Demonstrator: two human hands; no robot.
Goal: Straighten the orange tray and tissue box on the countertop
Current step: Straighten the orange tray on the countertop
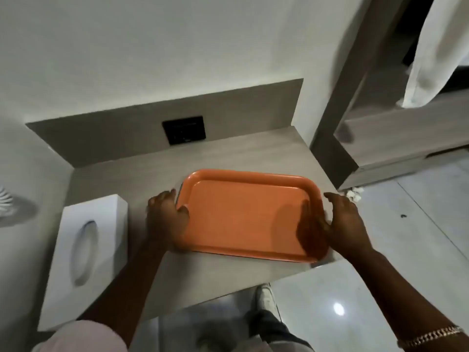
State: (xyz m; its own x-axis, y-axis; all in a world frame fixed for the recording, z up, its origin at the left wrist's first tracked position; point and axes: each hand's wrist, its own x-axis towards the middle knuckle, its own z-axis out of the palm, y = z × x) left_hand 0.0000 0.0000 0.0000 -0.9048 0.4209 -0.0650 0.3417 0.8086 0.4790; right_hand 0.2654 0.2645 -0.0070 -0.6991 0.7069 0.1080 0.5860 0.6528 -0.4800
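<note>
An empty orange tray (243,214) lies on the grey wood-grain countertop (142,171), slightly skewed, its right end near the counter's right edge. My left hand (166,217) grips the tray's left rim, thumb over the rim on the inside. My right hand (340,222) is at the tray's right rim with fingers spread; I cannot tell whether it touches the rim. A white tissue box (86,252) with an oval slot on top lies at the counter's left, apart from the tray and angled to the counter's front edge.
A black wall socket (184,130) sits in the backsplash behind the tray. A white wall bounds the counter at the left. To the right are a tiled floor, a crumpled white paper (355,193) and a wardrobe base. My shoe (265,295) shows below the counter's front edge.
</note>
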